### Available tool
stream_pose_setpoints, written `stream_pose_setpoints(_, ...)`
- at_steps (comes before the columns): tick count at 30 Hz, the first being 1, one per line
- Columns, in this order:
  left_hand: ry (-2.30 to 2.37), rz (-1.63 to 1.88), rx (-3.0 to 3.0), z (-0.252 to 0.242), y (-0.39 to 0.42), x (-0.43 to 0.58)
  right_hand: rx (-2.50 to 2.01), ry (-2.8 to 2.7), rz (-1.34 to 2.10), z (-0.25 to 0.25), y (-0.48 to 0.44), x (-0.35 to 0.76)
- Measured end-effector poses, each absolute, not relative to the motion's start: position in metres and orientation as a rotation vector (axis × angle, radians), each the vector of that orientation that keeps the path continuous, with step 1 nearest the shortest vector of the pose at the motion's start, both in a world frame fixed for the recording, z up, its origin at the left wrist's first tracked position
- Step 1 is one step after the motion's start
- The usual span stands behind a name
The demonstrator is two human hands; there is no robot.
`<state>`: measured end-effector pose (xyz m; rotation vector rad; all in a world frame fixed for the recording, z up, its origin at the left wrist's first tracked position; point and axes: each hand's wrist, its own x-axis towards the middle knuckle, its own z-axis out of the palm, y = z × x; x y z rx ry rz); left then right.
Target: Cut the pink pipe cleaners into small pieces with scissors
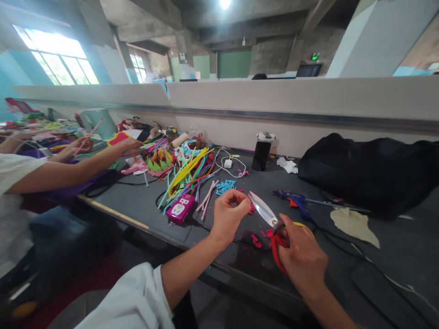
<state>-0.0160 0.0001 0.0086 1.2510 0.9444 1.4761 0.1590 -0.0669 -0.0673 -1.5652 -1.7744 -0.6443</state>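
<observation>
My right hand (302,253) grips red-handled scissors (265,212), blades pointing up and left toward my left hand. My left hand (229,214) is pinched shut on a small pink scrap held at the scissor tips; most of the scrap is hidden by the fingers. Red and pink offcuts (256,241) lie scattered on the dark table (144,205) just below both hands.
A pile of coloured pipe cleaners (187,171), a pink power strip (180,208), a black bottle (262,151), a white charger (228,163), a blue glue gun (295,199) and a black bag (370,171) lie on the table. A co-worker's arms (68,169) reach in at the left.
</observation>
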Motion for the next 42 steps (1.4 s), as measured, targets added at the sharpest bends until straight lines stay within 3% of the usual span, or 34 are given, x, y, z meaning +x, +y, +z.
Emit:
stream_pose_setpoints(30, 1.18, 1.497, 1.59, 0.021, -0.005, -0.02, -1.513, -1.792, -0.909, -0.056, -0.071, 0.158)
stream_pose_setpoints(42, 1.288, 1.535, 1.945, 0.007, 0.006, -0.021, -1.673, -1.649, -0.389, -0.061, -0.081, 0.169)
